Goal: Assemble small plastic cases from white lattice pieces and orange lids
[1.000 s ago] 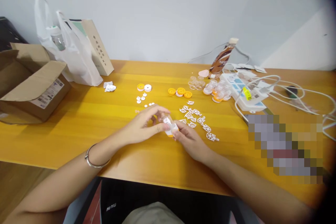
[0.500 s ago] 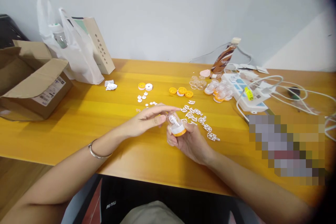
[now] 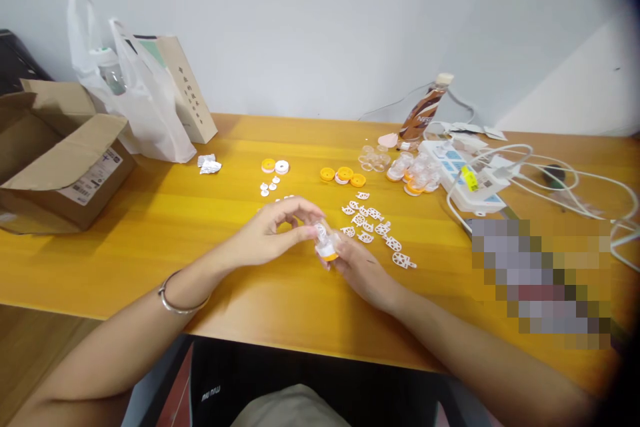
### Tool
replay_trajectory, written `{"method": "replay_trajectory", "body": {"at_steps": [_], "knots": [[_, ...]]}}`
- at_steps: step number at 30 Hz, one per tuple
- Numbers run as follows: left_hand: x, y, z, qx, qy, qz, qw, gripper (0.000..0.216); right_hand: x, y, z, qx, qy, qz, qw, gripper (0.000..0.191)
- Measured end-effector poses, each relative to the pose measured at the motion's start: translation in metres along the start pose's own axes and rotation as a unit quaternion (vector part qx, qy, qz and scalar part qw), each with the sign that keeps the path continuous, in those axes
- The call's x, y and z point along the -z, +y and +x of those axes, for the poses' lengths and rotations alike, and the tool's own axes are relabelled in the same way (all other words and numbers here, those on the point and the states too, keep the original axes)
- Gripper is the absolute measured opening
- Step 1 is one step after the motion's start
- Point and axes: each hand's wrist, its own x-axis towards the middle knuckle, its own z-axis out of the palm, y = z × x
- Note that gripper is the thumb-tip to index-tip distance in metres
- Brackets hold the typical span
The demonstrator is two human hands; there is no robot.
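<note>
Both hands meet over the near middle of the yellow wooden counter (image 3: 150, 227) — right hand (image 3: 360, 267) gripping the small clear plastic capsule with orange base (image 3: 325, 243), tilted up-left toward the left hand (image 3: 265, 240), whose fingertips pinch its clear top.

A pixelated block (image 3: 543, 283) hides whatever lies just right of the white cut-outs (image 3: 380, 230). The cardboard box (image 3: 55, 160) is cut off at the left edge. The capsule (image 3: 326, 243) is partly covered by fingers.
</note>
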Motion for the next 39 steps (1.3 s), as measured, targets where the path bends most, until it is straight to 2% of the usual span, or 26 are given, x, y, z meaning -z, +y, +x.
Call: {"method": "replay_trajectory", "body": {"at_steps": [3,6,10,14,16,20,24,29,32,34,39], "knots": [[0.000,0.000,-0.001,-0.021,-0.029,-0.021,0.999,0.026,0.002,-0.001,-0.001,0.007,0.001,-0.050,0.999,0.033],[-0.001,-0.002,0.000,0.008,0.008,0.015,1.000,0.031,0.002,-0.007,-0.002,0.016,0.000,-0.104,0.994,0.032],[0.000,-0.005,0.001,0.007,-0.045,0.012,0.999,0.027,0.001,-0.012,-0.003,0.024,-0.017,-0.126,0.992,0.032],[-0.002,-0.003,0.001,-0.003,-0.043,0.015,0.999,0.035,0.000,-0.016,-0.005,0.036,0.000,-0.163,0.986,0.032],[-0.007,-0.001,0.001,-0.006,-0.044,0.038,0.998,0.028,0.000,-0.016,-0.005,0.035,-0.007,-0.173,0.984,0.034],[-0.016,0.003,0.000,-0.031,0.021,0.099,0.994,0.016,0.002,-0.012,-0.005,0.019,-0.039,-0.131,0.990,0.035],[-0.019,0.000,-0.002,-0.057,0.029,0.095,0.993,0.016,0.003,-0.006,-0.002,0.010,-0.044,-0.086,0.995,0.030],[-0.016,-0.012,0.000,0.014,-0.019,-0.069,0.997,0.039,0.003,-0.009,0.003,0.019,-0.029,-0.055,0.998,0.032],[-0.016,-0.018,0.003,0.039,-0.043,-0.073,0.996,0.035,0.003,-0.012,0.004,0.023,-0.019,-0.034,0.999,0.031],[-0.016,-0.019,0.004,0.045,-0.031,-0.065,0.996,0.028,0.004,-0.011,0.005,0.022,-0.013,-0.014,1.000,0.030],[-0.019,-0.013,0.005,0.052,0.028,-0.079,0.995,0.025,0.004,-0.008,0.006,0.015,0.006,-0.006,1.000,0.034]]}}
